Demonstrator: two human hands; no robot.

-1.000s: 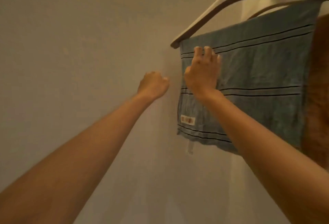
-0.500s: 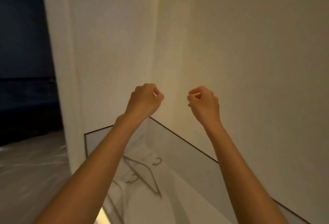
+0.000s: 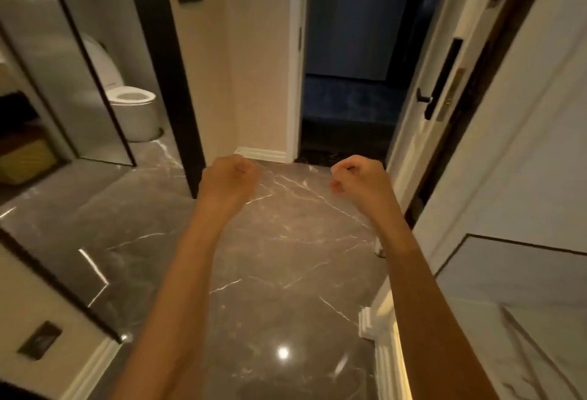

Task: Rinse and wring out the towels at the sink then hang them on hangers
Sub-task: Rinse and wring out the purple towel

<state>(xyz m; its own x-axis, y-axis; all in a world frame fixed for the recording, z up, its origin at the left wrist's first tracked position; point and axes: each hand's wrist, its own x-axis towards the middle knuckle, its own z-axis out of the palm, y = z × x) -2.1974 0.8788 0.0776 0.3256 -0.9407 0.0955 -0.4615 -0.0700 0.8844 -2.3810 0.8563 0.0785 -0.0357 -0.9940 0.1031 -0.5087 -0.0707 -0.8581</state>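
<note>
Above a glossy brown marble floor veined with thin white lines, two bare forearms reach forward side by side. The left hand is balled into a rounded fist, knuckles up; its grip is closed and holds nothing. The right hand, well apart from it, has its fingers curled under and the thumb tucked near them, its grip likewise closed on nothing. Where the towels are cannot be told from this view. At the left, behind a black-framed glass panel, stands a smooth white oval toilet with its lid up. Straight ahead a dark doorway opens between pale walls. At the right a white door stands ajar, with a dark lever handle on a long black plate. White ribbed skirting edges the floor at the lower right.
</note>
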